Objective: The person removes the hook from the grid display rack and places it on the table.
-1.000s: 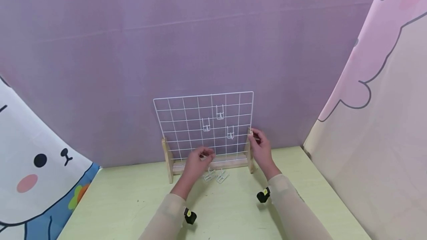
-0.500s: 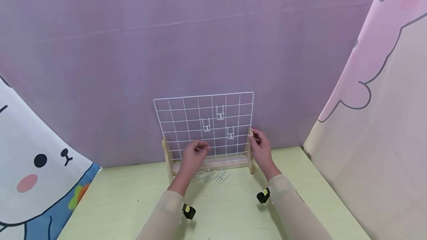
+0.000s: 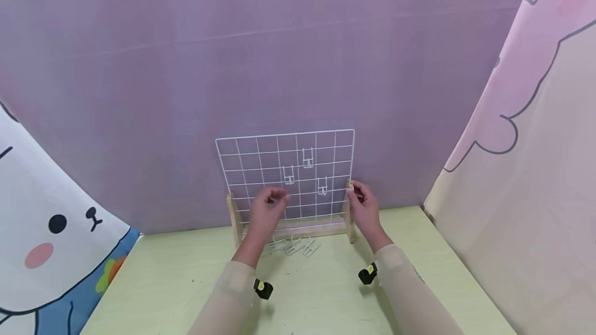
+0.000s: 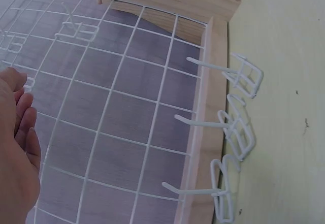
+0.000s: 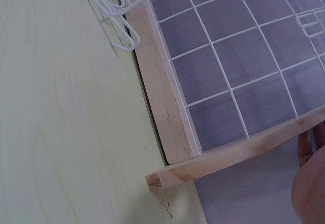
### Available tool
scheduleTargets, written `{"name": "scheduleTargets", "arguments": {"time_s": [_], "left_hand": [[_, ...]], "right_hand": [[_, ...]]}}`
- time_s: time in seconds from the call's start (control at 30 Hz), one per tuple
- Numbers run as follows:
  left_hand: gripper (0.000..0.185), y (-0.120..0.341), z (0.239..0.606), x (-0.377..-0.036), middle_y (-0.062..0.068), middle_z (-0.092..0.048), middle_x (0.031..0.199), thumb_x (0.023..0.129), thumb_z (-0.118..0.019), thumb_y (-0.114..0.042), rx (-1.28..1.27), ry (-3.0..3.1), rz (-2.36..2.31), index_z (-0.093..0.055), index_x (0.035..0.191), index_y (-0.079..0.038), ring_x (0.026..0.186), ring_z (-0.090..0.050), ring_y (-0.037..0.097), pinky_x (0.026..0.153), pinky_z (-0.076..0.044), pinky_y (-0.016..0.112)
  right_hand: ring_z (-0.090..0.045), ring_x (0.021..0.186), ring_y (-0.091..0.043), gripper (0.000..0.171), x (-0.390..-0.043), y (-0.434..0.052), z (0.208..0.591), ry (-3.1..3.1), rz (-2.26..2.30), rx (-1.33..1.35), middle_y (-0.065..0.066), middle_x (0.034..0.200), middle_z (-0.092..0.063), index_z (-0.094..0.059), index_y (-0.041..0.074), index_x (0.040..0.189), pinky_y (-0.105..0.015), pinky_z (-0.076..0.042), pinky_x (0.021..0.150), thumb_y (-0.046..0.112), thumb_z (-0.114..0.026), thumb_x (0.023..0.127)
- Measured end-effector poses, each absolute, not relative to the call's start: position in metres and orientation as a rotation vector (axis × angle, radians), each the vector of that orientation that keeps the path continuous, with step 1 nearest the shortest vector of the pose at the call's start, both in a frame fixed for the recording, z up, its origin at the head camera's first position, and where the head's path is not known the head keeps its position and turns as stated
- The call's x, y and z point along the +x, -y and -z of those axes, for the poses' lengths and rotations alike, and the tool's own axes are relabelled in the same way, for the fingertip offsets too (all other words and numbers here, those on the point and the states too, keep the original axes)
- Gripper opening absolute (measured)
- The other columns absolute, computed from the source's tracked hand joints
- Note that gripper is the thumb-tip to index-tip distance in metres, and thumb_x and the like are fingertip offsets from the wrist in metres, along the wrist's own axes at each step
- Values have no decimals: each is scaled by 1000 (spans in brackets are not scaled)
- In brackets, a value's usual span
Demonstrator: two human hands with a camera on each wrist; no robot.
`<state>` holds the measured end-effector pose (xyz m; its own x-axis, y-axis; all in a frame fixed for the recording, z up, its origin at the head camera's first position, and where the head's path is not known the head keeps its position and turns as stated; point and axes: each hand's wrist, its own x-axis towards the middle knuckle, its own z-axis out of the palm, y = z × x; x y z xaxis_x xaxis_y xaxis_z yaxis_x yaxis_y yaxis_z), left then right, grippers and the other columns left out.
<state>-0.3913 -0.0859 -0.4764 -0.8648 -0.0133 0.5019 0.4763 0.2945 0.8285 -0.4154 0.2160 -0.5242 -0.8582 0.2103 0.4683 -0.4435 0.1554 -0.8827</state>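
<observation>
My left hand (image 3: 265,210) is raised in front of the white wire grid (image 3: 251,162), level with its lower-middle rows, because I am bringing a small white wire hook (image 3: 280,201) up to the mesh. The fingers are curled together toward the thumb, and the head view suggests they pinch that hook, though it is too small to be sure; my left wrist view shows only fingertips (image 4: 19,113) close to the wires, no hook. The forearm rises steeply from the table (image 3: 186,293), wrist bent forward. Below that hand three loose hooks (image 3: 292,245) lie on the table, touching the wooden base (image 3: 298,230), near enough to pick from. Three mounted hooks (image 3: 307,158) already hang on the grid's right half. Further right, my right hand (image 3: 364,206) grips the top of the right wooden upright (image 3: 348,216), fingers wrapped round it, I judge to steady the stand against the left hand's push. That forearm lies low and angled inward.
</observation>
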Motion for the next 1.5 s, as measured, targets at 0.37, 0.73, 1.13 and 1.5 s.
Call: {"name": "scheduleTargets", "arguments": {"time_s": [0.37, 0.73, 1.13, 1.5], "left_hand": [[20, 86, 462, -394, 1, -76, 113, 98, -87, -17, -438, 2110, 1580, -77, 114, -13, 106, -66, 23, 97, -55, 43], [23, 84, 449, -395, 2, -75, 115, 97, -88, -13, -502, 2091, 1496, -75, 116, -10, 109, -66, 22, 99, -54, 45], [28, 78, 441, -395, 5, -73, 115, 94, -90, -12, -559, 2074, 1470, -76, 117, -4, 109, -66, 32, 99, -55, 59], [25, 75, 439, -399, 5, -73, 111, 92, -92, -10, -581, 2058, 1450, -78, 112, -3, 107, -67, 30, 93, -57, 56]], "right_hand": [[-64, 110, -23, 31, -415, -216, 524, 1950, -1741, 205, -13, 129, -66, -69, 9, 141, -20, -58, 87, 20, -68, 112], [-65, 109, -24, 30, -415, -216, 526, 1917, -1751, 239, -14, 126, -67, -70, 7, 139, -21, -58, 87, 19, -70, 111], [-62, 112, -21, 34, -417, -217, 526, 1959, -1802, 177, -20, 135, -64, -66, 4, 146, -21, -57, 89, 14, -65, 113], [-62, 110, -20, 32, -392, -208, 498, 1962, -1829, 194, -21, 131, -64, -65, -1, 143, -20, -57, 89, 10, -65, 113]]}}
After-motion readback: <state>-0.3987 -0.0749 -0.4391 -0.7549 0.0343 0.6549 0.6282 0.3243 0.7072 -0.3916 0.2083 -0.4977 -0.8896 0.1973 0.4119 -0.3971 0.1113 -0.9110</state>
